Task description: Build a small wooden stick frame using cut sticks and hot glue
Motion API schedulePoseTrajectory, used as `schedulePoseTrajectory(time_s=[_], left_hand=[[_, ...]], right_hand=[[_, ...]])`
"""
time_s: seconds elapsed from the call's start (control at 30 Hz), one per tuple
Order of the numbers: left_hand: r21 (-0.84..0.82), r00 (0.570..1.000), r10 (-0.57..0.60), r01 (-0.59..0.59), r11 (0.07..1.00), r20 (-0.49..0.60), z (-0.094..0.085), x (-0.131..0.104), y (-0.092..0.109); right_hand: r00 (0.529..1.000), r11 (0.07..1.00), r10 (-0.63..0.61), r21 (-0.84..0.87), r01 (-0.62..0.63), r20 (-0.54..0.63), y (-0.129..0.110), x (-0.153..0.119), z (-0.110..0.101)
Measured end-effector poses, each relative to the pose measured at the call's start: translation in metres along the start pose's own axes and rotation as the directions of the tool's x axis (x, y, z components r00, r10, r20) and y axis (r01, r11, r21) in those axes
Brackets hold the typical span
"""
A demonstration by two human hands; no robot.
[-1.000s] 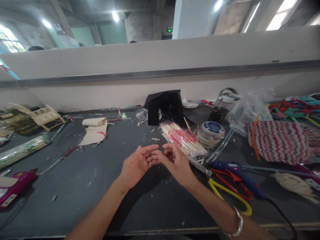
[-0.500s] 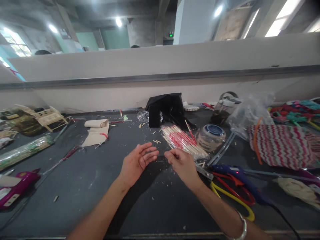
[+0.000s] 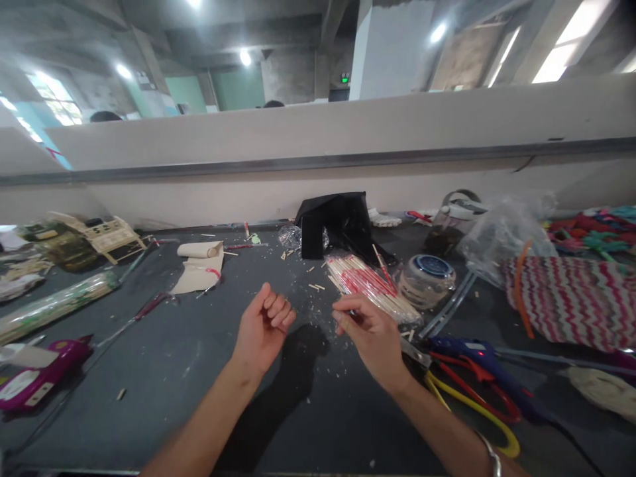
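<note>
My left hand [image 3: 263, 328] is raised over the middle of the dark table, palm turned up, its fingers curled in and the thumb up, with nothing visible in it. To its right, my right hand [image 3: 370, 334] has thumb and forefinger pressed together; whatever may be between the tips is too small to make out. Just beyond the right hand lies a plastic pack of sticks with red print [image 3: 365, 281]. Scissors with red and yellow handles [image 3: 472, 391] lie beside the right wrist. Small stick offcuts [image 3: 316, 287] are scattered behind the hands.
A blue glue gun [image 3: 489, 364], a clear jar [image 3: 427, 281] and striped knitting [image 3: 571, 298] are on the right. Black cloth [image 3: 342, 218] lies at the back. Leftward are brown paper [image 3: 199, 271], a purple glue gun [image 3: 44, 374] and a small wooden chair model [image 3: 114, 238].
The fingers of my left hand have curled in from an open spread. My hands have moved slightly apart. The view has shifted, so the table's things appear a little lower and further right.
</note>
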State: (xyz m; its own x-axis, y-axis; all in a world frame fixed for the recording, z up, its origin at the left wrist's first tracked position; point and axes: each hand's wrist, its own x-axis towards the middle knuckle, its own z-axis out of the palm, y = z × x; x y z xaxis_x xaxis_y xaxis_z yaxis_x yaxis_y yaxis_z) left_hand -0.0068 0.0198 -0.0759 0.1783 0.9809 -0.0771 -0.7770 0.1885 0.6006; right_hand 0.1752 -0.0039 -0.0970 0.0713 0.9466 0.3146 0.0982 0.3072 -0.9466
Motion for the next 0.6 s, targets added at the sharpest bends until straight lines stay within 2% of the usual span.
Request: schedulePoseTrajectory(time_s=[0.07,0.1,0.13,0.17,0.2,0.23,0.27,0.3,0.33,0.37,0.4,0.43,0.5,0.6], left_hand=[[0.01,0.998,0.056,-0.056,0.998,-0.001,0.013,-0.009,0.005],[0.083,0.995,0.101,-0.103,0.991,0.024,0.019,-0.015,0.007],[0.218,0.985,0.149,-0.163,0.962,0.082,0.025,-0.02,0.007],[0.397,0.966,0.183,-0.243,0.885,0.182,0.03,-0.026,0.007],[0.581,0.932,0.171,-0.336,0.741,0.32,0.034,-0.031,0.006],[0.714,0.876,0.11,-0.449,0.537,0.469,0.038,-0.035,0.005],[0.76,0.8,0.01,-0.574,0.304,0.6,0.04,-0.039,0.003],[0.719,0.709,-0.12,-0.69,0.088,0.695,0.041,-0.042,0.0],[0.617,0.617,-0.24,-0.782,-0.085,0.749,0.042,-0.045,-0.003],[0.497,0.539,-0.34,-0.842,-0.208,0.771,0.043,-0.049,-0.007],[0.391,0.477,-0.422,-0.877,-0.278,0.771,0.043,-0.052,-0.011],[0.315,0.43,-0.488,-0.9,-0.302,0.759,0.042,-0.056,-0.017],[0.259,0.374,-0.583,-0.926,-0.274,0.721,0.04,-0.063,-0.032],[0.314,0.314,-0.7,-0.94,-0.135,0.641,0.034,-0.075,-0.061]], right_hand=[[0.999,1.0,0.024,-0.002,-0.024,0.049,-0.002,-0.002,0.002],[0.996,0.999,0.042,-0.009,-0.041,0.073,-0.003,-0.002,0.003],[0.994,0.998,0.058,-0.019,-0.057,0.09,-0.003,-0.003,0.003],[0.993,0.997,0.067,-0.033,-0.064,0.095,-0.004,-0.003,0.003],[0.994,0.997,0.067,-0.048,-0.063,0.09,-0.006,-0.003,0.002],[0.995,0.997,0.058,-0.061,-0.054,0.076,-0.009,-0.003,-0.001],[0.998,0.997,0.034,-0.075,-0.03,0.054,-0.012,-0.002,-0.003],[0.999,0.996,-0.002,-0.094,0.005,0.034,-0.018,-0.003,-0.006],[0.999,0.992,-0.04,-0.118,0.043,0.026,-0.024,-0.004,-0.008],[0.997,0.986,-0.073,-0.146,0.077,0.035,-0.032,-0.006,-0.01],[0.994,0.981,-0.088,-0.169,0.099,0.071,-0.04,-0.008,-0.011],[0.988,0.978,-0.08,-0.182,0.103,0.134,-0.048,-0.012,-0.011],[0.946,0.985,-0.006,-0.161,0.061,0.324,-0.061,-0.019,-0.005],[0.798,0.988,0.149,-0.114,-0.101,0.584,-0.068,-0.027,0.013]])
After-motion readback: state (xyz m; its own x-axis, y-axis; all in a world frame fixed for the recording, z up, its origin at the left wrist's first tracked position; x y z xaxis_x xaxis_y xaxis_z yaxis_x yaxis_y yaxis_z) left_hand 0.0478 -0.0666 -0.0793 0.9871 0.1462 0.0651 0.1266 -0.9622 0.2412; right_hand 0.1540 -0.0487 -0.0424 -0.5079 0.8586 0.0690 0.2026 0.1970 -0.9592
